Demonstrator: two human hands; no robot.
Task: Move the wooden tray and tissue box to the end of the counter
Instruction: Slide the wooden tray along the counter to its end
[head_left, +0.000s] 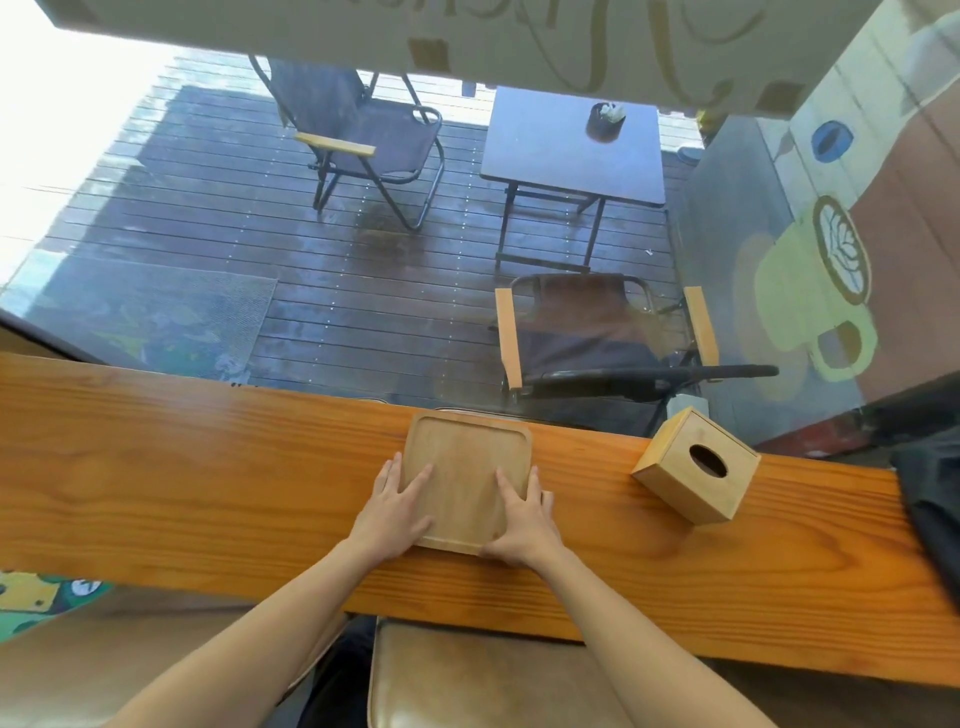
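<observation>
A square wooden tray (464, 460) with a low rim lies flat on the long wooden counter (182, 467), close to the window. My left hand (393, 512) grips its near left edge, thumb on the tray's inside, fingers along the outside. My right hand (521, 514) holds the near right edge the same way. A wooden cube tissue box (693, 465) with an oval hole in its top stands to the right of the tray, turned at an angle, apart from both hands.
A dark cloth (930, 499) drapes over the counter's right end. A glass window (363, 260) runs along the counter's far edge, with folding chairs and a small table on the deck outside. A padded stool seat (483, 675) sits below the counter's near edge.
</observation>
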